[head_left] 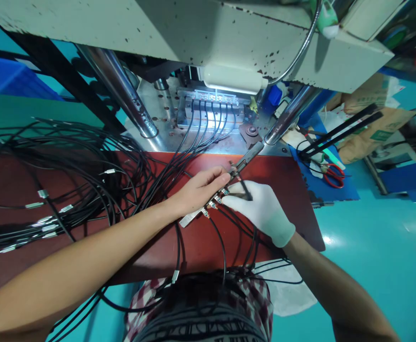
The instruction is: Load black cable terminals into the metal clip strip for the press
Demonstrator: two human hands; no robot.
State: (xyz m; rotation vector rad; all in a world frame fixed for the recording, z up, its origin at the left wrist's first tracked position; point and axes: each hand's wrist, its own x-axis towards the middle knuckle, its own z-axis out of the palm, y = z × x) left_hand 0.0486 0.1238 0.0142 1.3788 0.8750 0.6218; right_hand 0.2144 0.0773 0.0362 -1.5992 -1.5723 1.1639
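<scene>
My bare left hand (208, 186) lies over a long narrow metal bar (246, 159), thumb on top and fingers closed round it. The bar slants from lower left to upper right above the red-brown board. Several metal connectors (213, 204) with copper-coloured tips sit along the bar, with black cables running down from them. My right hand (259, 211), in a white glove, is closed at the bar's near side. Between its thumb and fingers is a black cable (245, 189), its end pointing up across the bar; the exact grip is partly hidden.
Behind the board (282, 185), a press holds a lit metal mould (211, 116) with several cables in it, between two steel columns (129, 99). A large heap of black cables (68, 175) covers the left side. Red-handled scissors (333, 175) lie at right on a blue surface.
</scene>
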